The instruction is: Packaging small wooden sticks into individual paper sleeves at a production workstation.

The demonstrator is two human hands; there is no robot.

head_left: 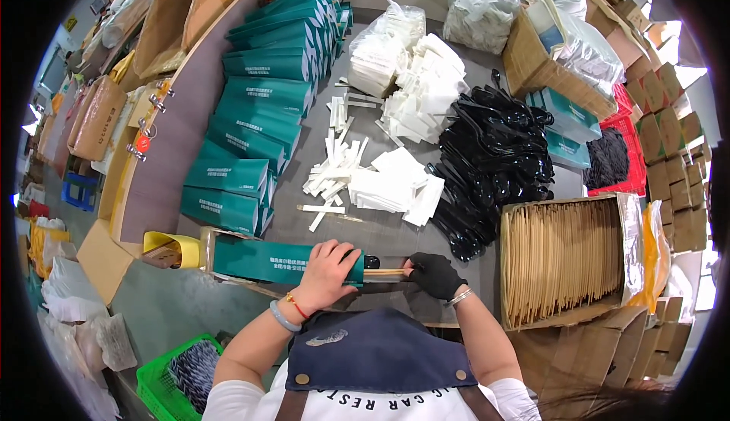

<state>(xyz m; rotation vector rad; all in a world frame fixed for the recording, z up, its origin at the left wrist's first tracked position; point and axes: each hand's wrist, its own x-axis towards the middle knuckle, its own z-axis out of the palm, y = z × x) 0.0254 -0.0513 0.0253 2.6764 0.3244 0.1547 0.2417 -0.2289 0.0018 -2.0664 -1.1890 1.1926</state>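
My left hand (329,273) is curled over the open end of a green paper sleeve (255,261), which lies flat along the near edge of the table. In a black fingerless-looking glove, my right hand (436,275) is closed on a pair of wooden chopsticks (382,272). Their far ends are inside the mouth of the sleeve. A black spoon (371,262) pokes out beside them, its other part hidden in the sleeve. Close beyond my hands lie white paper packets (390,180), thin white strips (334,165) and a heap of black plastic spoons (494,155).
Filled green sleeves (247,121) stand in overlapping rows at the left. On the right is a cardboard box of chopsticks (563,261). Behind it are a red crate (627,140) and stacked cartons (661,117). A green basket (163,375) sits low on the left.
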